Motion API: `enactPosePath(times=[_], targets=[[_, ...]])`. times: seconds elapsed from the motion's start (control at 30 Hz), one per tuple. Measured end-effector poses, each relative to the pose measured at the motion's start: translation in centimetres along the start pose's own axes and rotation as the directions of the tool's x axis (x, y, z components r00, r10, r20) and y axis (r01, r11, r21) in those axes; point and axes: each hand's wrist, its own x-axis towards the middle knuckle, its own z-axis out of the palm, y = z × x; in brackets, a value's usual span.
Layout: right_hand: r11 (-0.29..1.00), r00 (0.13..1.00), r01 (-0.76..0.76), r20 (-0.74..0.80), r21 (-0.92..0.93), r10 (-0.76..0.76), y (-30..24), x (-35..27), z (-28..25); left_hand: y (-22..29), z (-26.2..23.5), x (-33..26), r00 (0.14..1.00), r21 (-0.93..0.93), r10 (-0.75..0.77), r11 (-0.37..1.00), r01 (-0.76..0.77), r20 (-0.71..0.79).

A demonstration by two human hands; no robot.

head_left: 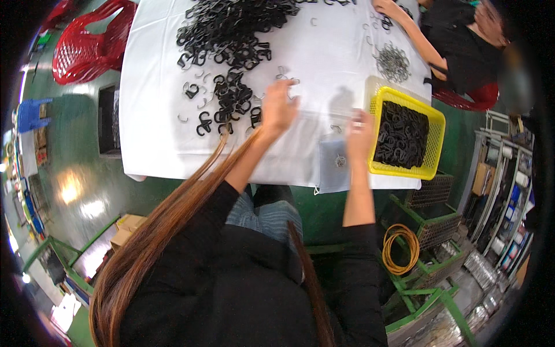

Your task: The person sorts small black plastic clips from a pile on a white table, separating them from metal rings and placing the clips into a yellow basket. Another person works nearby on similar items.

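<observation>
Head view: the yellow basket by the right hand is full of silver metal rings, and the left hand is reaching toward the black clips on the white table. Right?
Not quite. The head view shows the yellow basket filled with black plastic clips, not silver rings; the silver rings lie in a loose pile on the white table beyond it. The rest holds: the basket sits by the right hand, and the left hand reaches toward the black clips.

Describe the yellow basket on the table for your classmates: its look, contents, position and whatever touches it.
The yellow basket is a rectangular crate of perforated plastic, sitting tilted in view at the right end of the white-covered table, partly past its front edge. It is nearly full of black plastic hook pieces. The person's right hand rests beside its left wall; whether they touch is unclear. A pale tray edge shows behind it.
</observation>
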Motion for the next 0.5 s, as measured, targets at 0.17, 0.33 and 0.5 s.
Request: enactPosePath(times=[0.17,0.33,0.5], targets=[[0.958,0.902,0.145,0.43,-0.246,-0.026,-8.2,-3.8,14.0,-9.7,-5.1,0.1,0.981,0.457,0.011,0.886,0.08,-0.193],[0.934,0.881,0.158,0.474,-0.322,0.014,-9.1,-4.1,17.7,-12.4,-6.5,1.0,0.995,0.44,0.097,0.894,-0.082,-0.011],[0.715,0.71,-0.557,0.689,0.423,0.145,-7.9,-1.6,15.9,-13.7,-10.1,0.8,0.993,0.464,0.083,0.885,-0.034,-0.084]])
